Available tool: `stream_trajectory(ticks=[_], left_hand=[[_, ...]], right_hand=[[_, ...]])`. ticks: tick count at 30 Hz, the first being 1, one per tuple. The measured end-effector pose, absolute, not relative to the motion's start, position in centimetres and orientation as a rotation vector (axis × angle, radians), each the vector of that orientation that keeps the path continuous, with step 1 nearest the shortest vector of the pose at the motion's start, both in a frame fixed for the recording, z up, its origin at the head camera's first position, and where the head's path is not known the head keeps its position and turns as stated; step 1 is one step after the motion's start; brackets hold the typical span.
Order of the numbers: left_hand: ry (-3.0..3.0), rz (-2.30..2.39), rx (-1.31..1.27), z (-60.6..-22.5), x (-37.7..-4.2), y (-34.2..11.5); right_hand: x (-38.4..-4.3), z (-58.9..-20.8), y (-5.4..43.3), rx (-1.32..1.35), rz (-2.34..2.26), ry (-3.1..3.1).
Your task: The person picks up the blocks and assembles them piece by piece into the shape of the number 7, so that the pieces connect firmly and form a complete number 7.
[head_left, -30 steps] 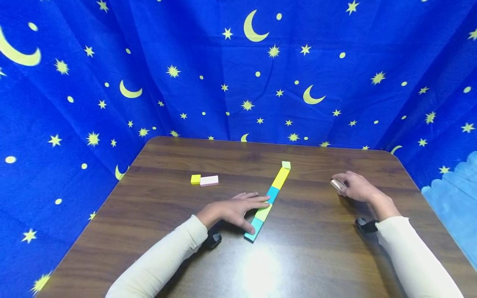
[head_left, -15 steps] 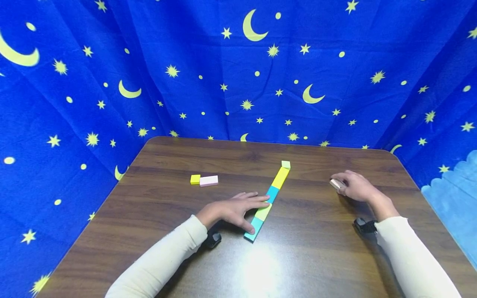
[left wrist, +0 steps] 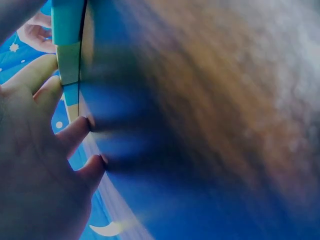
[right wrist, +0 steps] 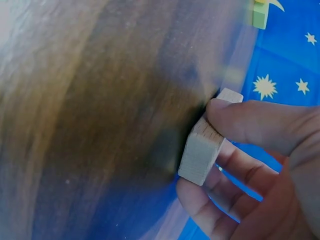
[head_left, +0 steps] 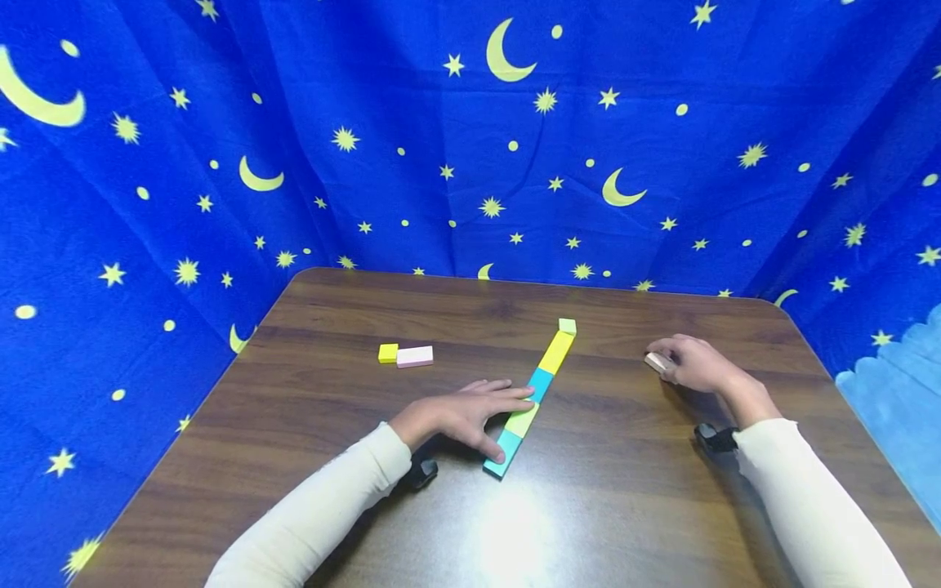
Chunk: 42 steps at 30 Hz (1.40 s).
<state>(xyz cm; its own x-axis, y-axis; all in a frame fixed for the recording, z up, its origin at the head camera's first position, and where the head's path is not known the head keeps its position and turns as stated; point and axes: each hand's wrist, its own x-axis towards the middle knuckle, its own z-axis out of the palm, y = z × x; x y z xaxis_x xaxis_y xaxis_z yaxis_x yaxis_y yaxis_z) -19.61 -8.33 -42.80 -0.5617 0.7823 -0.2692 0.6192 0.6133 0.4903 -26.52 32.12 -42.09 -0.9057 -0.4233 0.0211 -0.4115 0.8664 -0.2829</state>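
My left hand (head_left: 465,416) lies with spread fingers over a slanting row of flat blocks. Its thumb touches the near teal block (head_left: 500,464), and a fingertip is on the light green block (head_left: 523,419). Beyond that come a blue block (head_left: 540,384) and a yellow block (head_left: 556,353), with a small pale green block (head_left: 567,326) at the far end. To the right, my right hand (head_left: 698,365) pinches a pale wooden block (right wrist: 199,155) between thumb and fingers, low over the table. The palm hides part of this block in the head view.
On the left of the brown wooden table (head_left: 309,392), a small yellow block (head_left: 388,354) and a pale pink block (head_left: 415,357) lie side by side. A blue curtain (head_left: 412,98) with moons and stars hangs behind the table and along its sides.
My right hand has shifted slightly left with the wooden block in its grip. The left hand and the row of blocks have stayed in place.
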Motion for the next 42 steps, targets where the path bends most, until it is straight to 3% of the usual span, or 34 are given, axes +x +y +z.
stream_trajectory(ticks=[23,42], left_hand=[[2.382,0.467,1.084,-42.7,-19.5,-8.1],[2.376,0.492,1.102,-42.6,-19.4,-8.3]], right_hand=[[-27.6,-40.7,30.7,-0.745,-0.430,3.035],[-30.3,-38.4,25.5,-0.752,-0.540,2.939]])
